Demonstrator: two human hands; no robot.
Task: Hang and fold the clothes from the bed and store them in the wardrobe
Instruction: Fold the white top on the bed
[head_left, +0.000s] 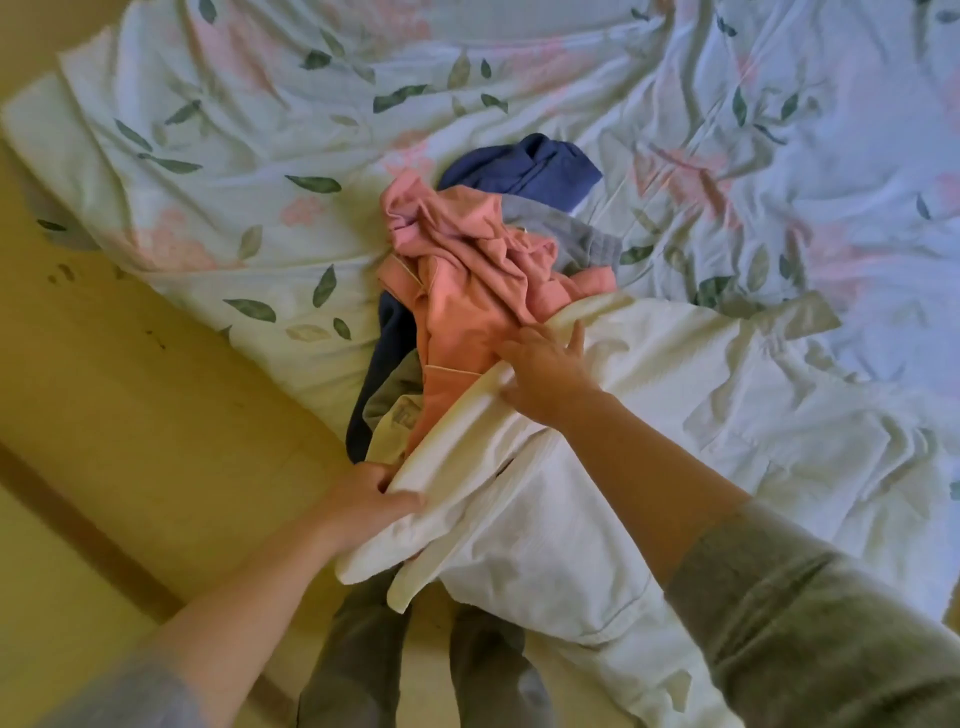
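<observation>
Crumpled white garment (571, 493): left hand (363, 501) grips its rolled edge, right hand (545, 369) presses flat

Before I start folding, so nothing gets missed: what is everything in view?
white garment: one, white, spread on the bed, near right
pink garment: one, pink, crumpled mid-pile
blue garment: at least one, dark blue, behind the pink one
grey garment: one, grey, right of the pink one
bedcover: one, pale floral, under everything
floor: yellowish, left
legs: two, grey trousers, bottom centre
left hand: grips the white garment's near edge
right hand: rests on the white garment
</observation>
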